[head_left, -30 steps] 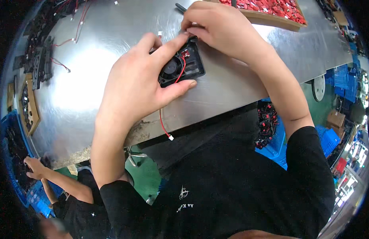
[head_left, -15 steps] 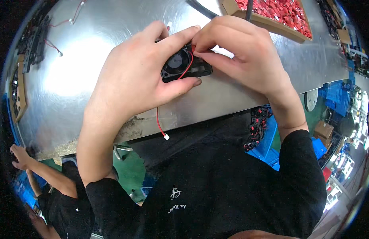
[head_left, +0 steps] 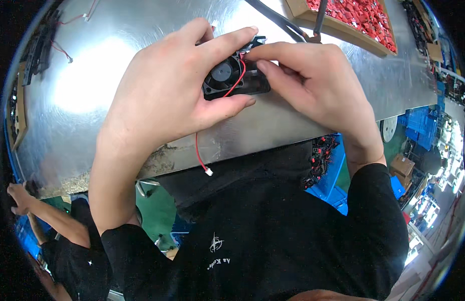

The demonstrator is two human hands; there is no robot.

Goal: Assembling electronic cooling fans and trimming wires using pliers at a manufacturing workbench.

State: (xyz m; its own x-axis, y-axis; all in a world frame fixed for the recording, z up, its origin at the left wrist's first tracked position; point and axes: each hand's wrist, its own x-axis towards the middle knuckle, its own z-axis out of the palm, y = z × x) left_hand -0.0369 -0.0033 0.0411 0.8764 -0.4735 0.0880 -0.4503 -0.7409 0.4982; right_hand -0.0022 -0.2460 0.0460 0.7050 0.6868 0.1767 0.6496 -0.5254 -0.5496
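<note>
A small black cooling fan (head_left: 223, 72), set in a dark plastic housing (head_left: 256, 83), is held just above the near part of the metal table. My left hand (head_left: 167, 90) is closed round its left side, fingers along the top and thumb along the near edge. A red wire (head_left: 241, 78) crosses the fan. My right hand (head_left: 317, 75) has its index fingertip on a small red piece at the housing's upper right, its thumb against the right part and its other fingers curled. Below my left hand hangs a red wire ending in a white connector (head_left: 209, 171).
A cardboard tray (head_left: 343, 35) of small red parts stands at the far right, beside thick black cables (head_left: 277, 19). Black parts with thin wires (head_left: 39, 57) lie at the left. A blue bin (head_left: 330, 180) with black-and-red parts is below the table edge. Another person's arm (head_left: 51, 215) shows lower left.
My right thumb has drawn back from the index fingertip, which stays by the red piece. The left hand keeps its hold on the fan. The view has shifted slightly.
</note>
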